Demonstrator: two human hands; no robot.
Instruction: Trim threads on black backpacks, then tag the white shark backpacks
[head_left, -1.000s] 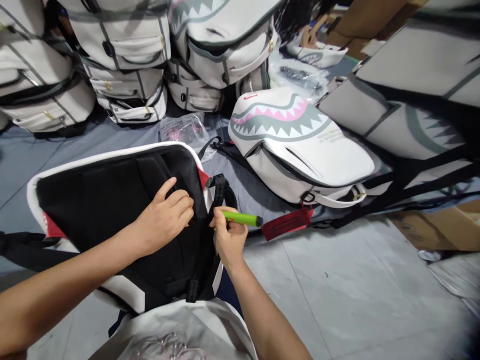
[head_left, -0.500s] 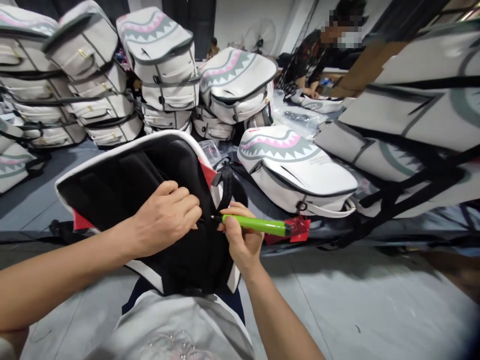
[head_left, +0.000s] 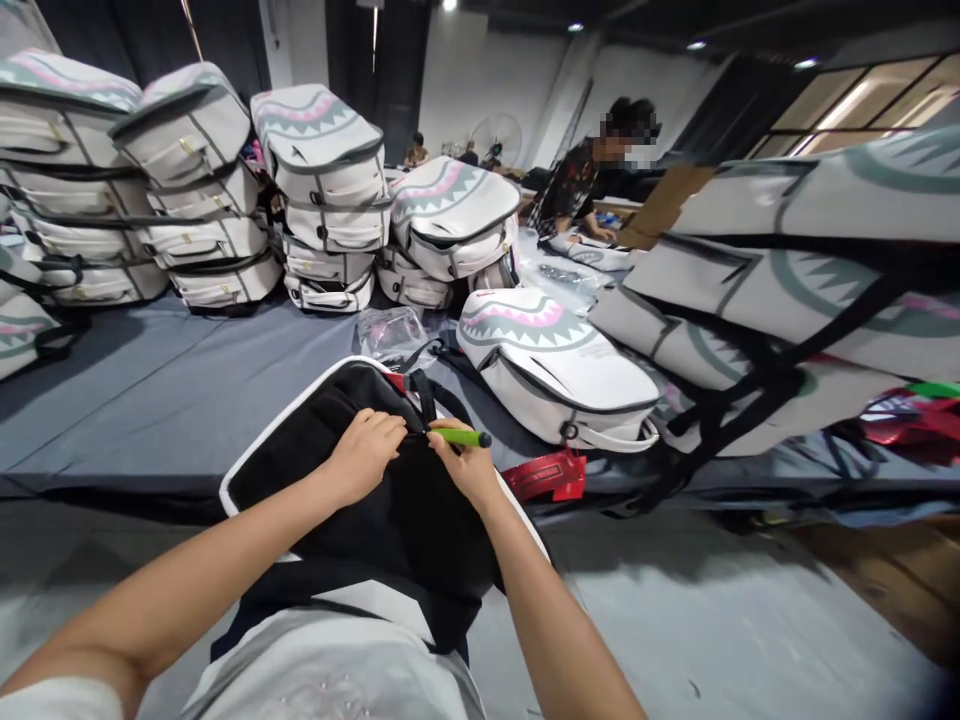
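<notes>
A white backpack (head_left: 360,500) lies on my lap with its black padded back facing up. My left hand (head_left: 365,455) is closed, its fingers pinching the black fabric near the top strap. My right hand (head_left: 466,468) is closed around a green pen-like tool (head_left: 459,437), whose tip meets the backpack right beside my left fingers. A black strap (head_left: 422,392) rises from the backpack just above both hands.
A white shark-mouth backpack (head_left: 551,365) with a red tag (head_left: 546,476) lies on the grey mat (head_left: 150,400) ahead. Stacks of the same backpacks (head_left: 322,190) stand behind and lean at right (head_left: 787,290). Another person (head_left: 577,185) works at the back. A plastic bag (head_left: 390,330) lies nearby.
The view has tilted up and back, so the backpack and both hands look smaller and lower. The hands keep their grip at the same spot near the strap.
</notes>
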